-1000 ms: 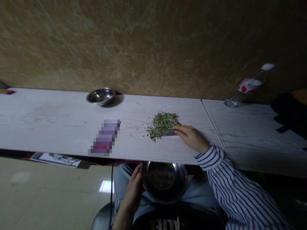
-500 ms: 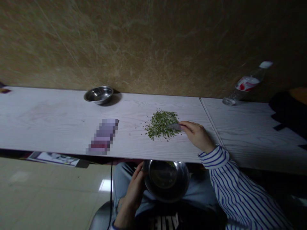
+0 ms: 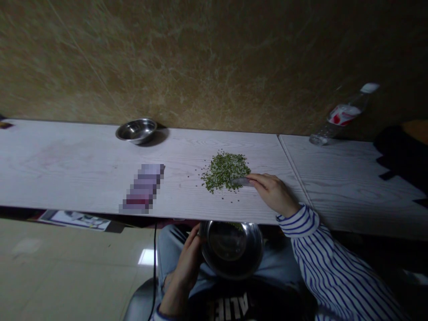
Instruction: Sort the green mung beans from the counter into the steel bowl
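Observation:
Small green beans or seeds [image 3: 224,168] lie spread in a loose patch on the white wood-grain table [image 3: 80,174]. My right hand [image 3: 272,191] pinches a thin, flat grey piece [image 3: 241,182], whose far end rests among the lower right of the patch. What kind of tool it is, I cannot make out. Below the table edge, over my lap, my left hand [image 3: 190,256] grips the left rim of a large steel bowl [image 3: 234,267]. A few green bits show inside the bowl near its far wall. Part of the left hand's fingers is hidden by the bowl.
A smaller steel bowl [image 3: 136,131] stands near the wall at back left. A blurred-out flat item [image 3: 143,189] lies left of the green patch. At right are a clear bottle [image 3: 344,115] with a white cap and a dark object [image 3: 401,156]. A seam crosses the table.
My right hand has shifted slightly down and left with the flat grey piece. A few green bits now lie nearer the table's front edge. The left hand and large bowl keep their place.

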Demonstrator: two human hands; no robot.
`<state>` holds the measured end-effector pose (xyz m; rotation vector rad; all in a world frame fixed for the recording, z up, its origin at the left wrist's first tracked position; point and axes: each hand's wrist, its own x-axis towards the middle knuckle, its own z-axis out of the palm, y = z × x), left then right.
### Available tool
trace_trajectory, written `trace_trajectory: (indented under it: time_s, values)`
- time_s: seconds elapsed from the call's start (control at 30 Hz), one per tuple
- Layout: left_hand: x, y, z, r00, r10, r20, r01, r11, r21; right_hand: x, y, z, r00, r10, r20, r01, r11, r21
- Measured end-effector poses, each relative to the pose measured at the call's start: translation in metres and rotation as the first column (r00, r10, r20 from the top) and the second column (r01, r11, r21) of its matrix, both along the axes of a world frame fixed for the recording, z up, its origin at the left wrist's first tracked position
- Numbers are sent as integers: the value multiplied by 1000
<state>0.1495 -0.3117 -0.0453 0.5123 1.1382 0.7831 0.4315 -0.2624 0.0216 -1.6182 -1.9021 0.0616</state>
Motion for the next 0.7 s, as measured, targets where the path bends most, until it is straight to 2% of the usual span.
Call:
trace_trajectory:
  time_s: [0.27, 0.43, 0.57, 0.7]
  values:
    - [2, 1, 4, 1000, -13, -8, 13, 1000, -7, 2, -9, -2, 997, -73, -15, 74, 997, 18]
    - [3, -1, 1, 1000, 12, 6, -12, 1000, 0, -3, -14, -1, 999, -51, 4, 51, 999, -3]
    - [2, 0, 3, 1000, -21, -13, 21, 1000, -9, -5, -22, 2, 1000, -23, 5, 23, 1000, 8]
    - [2, 0, 5, 998, -51, -37, 50, 999, -9, -1, -27, 1, 999, -50, -11, 50, 998, 46]
